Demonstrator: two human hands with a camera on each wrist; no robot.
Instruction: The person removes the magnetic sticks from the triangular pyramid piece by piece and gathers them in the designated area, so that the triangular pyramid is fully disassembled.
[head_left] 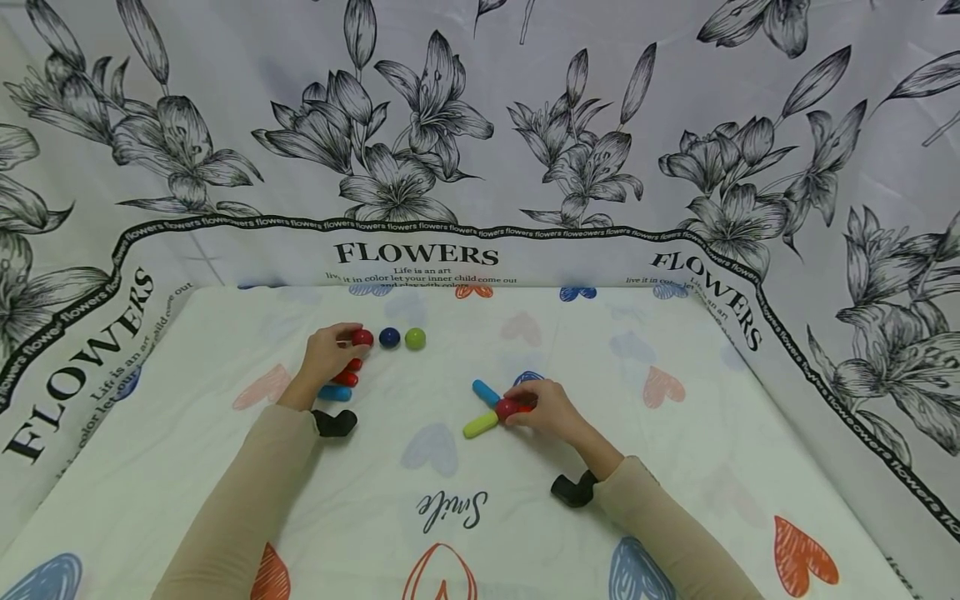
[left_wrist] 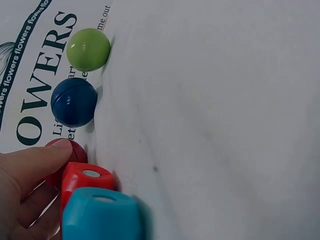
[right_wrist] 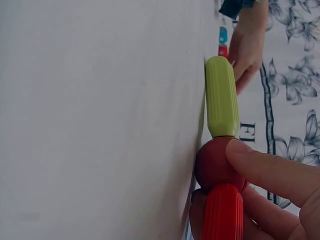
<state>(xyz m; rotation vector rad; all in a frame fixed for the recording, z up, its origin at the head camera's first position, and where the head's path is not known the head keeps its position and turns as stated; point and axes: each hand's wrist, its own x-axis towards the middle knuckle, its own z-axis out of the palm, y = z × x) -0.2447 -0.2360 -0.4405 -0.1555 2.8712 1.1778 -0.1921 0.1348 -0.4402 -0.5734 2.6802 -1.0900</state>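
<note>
Right hand (head_left: 551,410): pinches the rod-fitted red ball (head_left: 506,410) near the middle of the tablecloth (head_left: 442,379).
Left hand (head_left: 327,354): thumb and fingers hold the second red ball (head_left: 363,338) beside the navy ball (head_left: 389,337).
Handling: likely light, stiff, slick; the ribbed lime rod (right_wrist: 221,97) should grip surer.

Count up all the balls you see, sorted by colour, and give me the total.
Red balls: 2, one held by the left hand, one by the right hand
Dark blue ball: 1
Green ball: 1
Total: 4
</note>
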